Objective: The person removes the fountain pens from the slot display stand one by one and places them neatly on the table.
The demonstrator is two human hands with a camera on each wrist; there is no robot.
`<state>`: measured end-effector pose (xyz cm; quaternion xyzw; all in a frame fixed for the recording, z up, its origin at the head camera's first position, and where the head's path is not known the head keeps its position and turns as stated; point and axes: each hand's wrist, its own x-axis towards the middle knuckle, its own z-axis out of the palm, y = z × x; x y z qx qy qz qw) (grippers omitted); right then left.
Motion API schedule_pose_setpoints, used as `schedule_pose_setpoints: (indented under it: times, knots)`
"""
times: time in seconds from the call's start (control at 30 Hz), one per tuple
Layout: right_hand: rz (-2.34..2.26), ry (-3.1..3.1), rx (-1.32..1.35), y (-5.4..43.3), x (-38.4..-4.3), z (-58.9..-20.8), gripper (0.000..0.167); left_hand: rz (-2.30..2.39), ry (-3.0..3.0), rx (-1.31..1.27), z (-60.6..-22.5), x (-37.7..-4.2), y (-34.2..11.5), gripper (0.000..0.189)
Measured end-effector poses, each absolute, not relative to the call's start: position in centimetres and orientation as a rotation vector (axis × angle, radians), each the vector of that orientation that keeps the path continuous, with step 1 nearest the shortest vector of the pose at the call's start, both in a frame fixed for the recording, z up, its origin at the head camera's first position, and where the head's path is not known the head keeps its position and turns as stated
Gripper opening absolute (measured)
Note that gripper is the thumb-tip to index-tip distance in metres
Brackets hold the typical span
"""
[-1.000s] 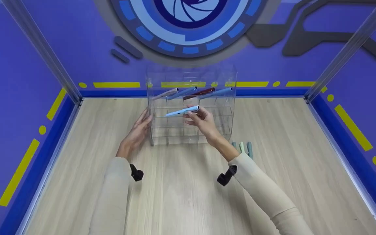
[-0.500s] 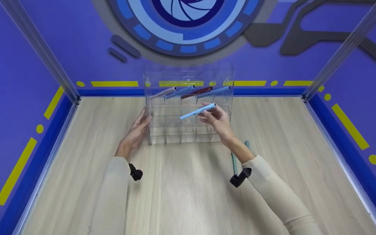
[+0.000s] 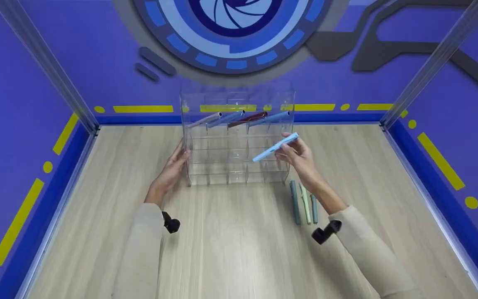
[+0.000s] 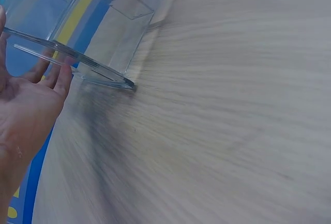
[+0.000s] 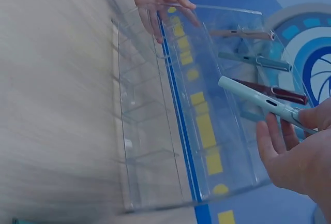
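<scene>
A light blue capped pen (image 3: 275, 147) is held between the thumb and fingers of my right hand (image 3: 299, 160), in front of the right end of the clear rack (image 3: 218, 179). It slants, with its upper end to the right. The right wrist view shows the pale pen (image 5: 253, 97) with the fingers and thumb about one end. My left hand (image 3: 171, 170) touches the rack's left side, fingers stretched along the side panel (image 4: 93, 68). In the rack's upper tier lie a pinkish pen (image 3: 206, 119), two blue pens and a dark red pen (image 3: 247, 119), all slanted.
On the table (image 3: 230, 249), right of the rack, lie a dark teal pen (image 3: 295, 203), a pale green pen (image 3: 306, 205) and another teal pen (image 3: 314, 209), side by side. A blue patterned wall (image 3: 139, 91) stands close behind the rack.
My right hand has moved right along the rack's front with the light blue pen, which now tilts more steeply. The left hand stays at the rack's side. The pens on the table have come into fuller view.
</scene>
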<state>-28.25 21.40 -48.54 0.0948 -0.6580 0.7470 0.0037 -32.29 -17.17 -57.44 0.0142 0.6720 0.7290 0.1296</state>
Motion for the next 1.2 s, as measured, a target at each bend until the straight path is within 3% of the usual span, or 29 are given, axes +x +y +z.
schedule_pose_setpoints:
  times: [0.77,1.2]
  knots:
    - [2.176,-2.388,0.106,30.5,-26.1,-51.4,0.051,2.116,1.952,0.106,-57.4,-32.5,-17.2,0.065]
    - [2.190,-2.456,-0.004,33.2,-25.8,-52.8,0.051,2.111,1.969,0.100,-57.6,-32.3,-17.5,0.075]
